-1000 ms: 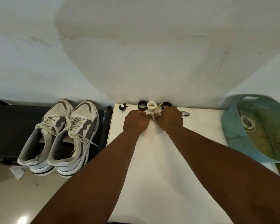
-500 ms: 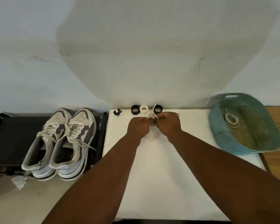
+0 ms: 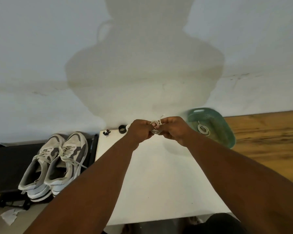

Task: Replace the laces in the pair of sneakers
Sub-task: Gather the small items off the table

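Both hands are raised over the far end of the white table point(image 3: 159, 183), fingers curled round one small bundle of white lace point(image 3: 156, 127) — the left hand point(image 3: 140, 130) pinching one side, the right hand point(image 3: 173, 130) the other. The sneakers point(image 3: 56, 164), laces in place, sit well off to the left of the left hand; a second lace point(image 3: 204, 130) lies in the green basket point(image 3: 227, 137) just right of the right hand. Best to find a free end first and unwind loop by loop — pulling hard risks a knot.

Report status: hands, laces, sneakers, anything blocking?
Left hand and right hand both grip a bundled white lace above the white table. Sneakers laced, untouched on black rack. Second lace in green basket. Nothing blocking.
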Tool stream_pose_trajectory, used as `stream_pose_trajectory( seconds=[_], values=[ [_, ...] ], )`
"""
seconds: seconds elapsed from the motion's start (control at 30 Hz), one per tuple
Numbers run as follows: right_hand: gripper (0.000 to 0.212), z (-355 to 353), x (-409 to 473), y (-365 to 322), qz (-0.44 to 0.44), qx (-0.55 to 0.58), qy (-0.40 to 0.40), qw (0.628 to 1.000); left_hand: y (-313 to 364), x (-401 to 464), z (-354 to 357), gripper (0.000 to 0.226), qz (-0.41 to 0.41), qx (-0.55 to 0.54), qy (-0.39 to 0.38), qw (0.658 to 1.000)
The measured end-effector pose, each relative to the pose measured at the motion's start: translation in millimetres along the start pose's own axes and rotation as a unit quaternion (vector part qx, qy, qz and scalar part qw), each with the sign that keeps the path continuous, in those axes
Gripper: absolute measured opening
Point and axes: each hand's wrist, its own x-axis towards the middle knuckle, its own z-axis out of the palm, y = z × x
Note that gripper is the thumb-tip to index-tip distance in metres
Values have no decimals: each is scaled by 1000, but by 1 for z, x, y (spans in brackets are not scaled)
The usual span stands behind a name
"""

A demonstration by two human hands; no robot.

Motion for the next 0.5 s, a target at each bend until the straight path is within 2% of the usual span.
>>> stream_pose_trajectory(
  seconds=[0.1, 0.27, 0.4, 0.5],
  values=[
    [31, -41, -11, -6, 1, 9, 28, 1000, 21, 0, 39, 18, 18, -3, -16, 1000],
    [12, -114, -18, -6, 5, 35, 92, 995, 42, 13, 107, 27, 24, -5, -24, 999],
    [17, -166, -4, 16, 33, 8, 201, 979, 24, 38, 143, 38, 24, 28, 2, 999],
    [16, -183, 24, 46, 69, -47, 215, 973, 3, 59, 156, 44, 17, 45, 9, 999]
  ],
)
